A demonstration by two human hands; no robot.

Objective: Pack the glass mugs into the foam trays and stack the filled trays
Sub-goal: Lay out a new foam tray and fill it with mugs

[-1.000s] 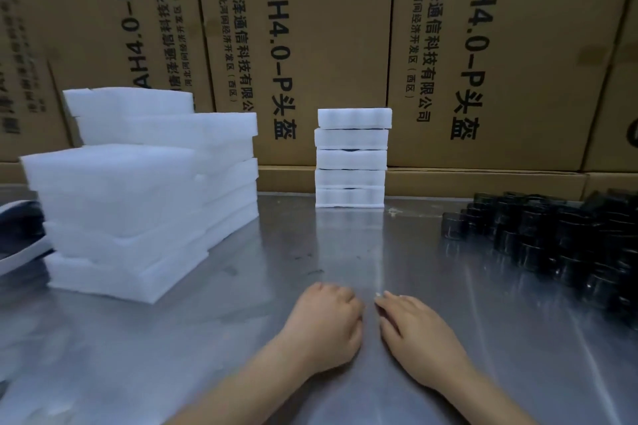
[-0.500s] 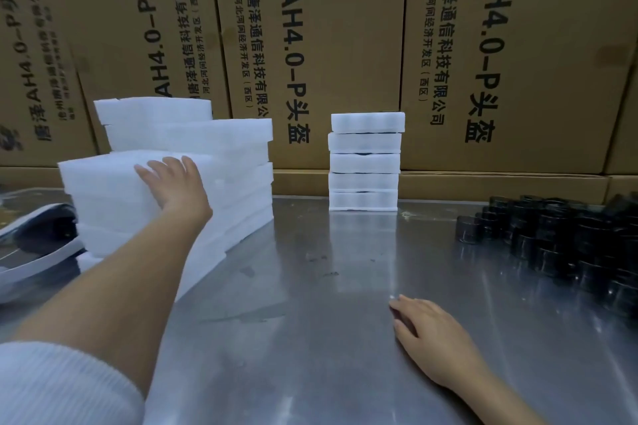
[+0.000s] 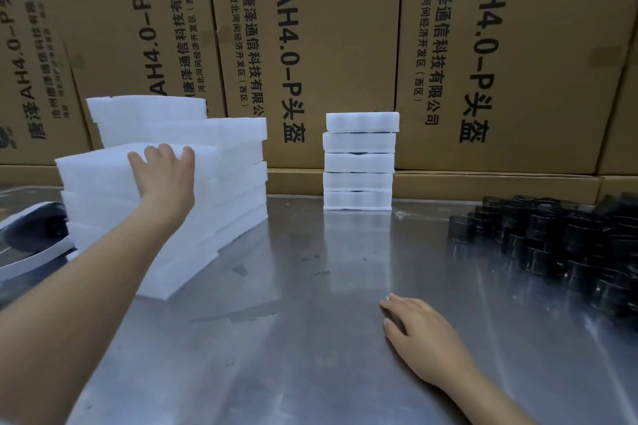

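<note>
Two overlapping piles of white foam trays (image 3: 228,183) stand at the left of the steel table (image 3: 310,338). My left hand (image 3: 162,172) lies on the top tray of the nearer pile, fingers curled over its far edge. A narrow stack of filled trays (image 3: 359,162) stands at the back centre, dark glass showing between the layers. Many dark glass mugs (image 3: 552,238) crowd the right side of the table. My right hand (image 3: 417,335) rests palm down on the table near the front, holding nothing.
A wall of printed cardboard cartons (image 3: 345,45) closes off the back of the table. A dark, rimmed object (image 3: 31,235) lies at the far left edge behind the foam piles.
My left hand rose from the table to the top of the nearer foam pile and now curls over its top tray. My right hand stays on the table.
</note>
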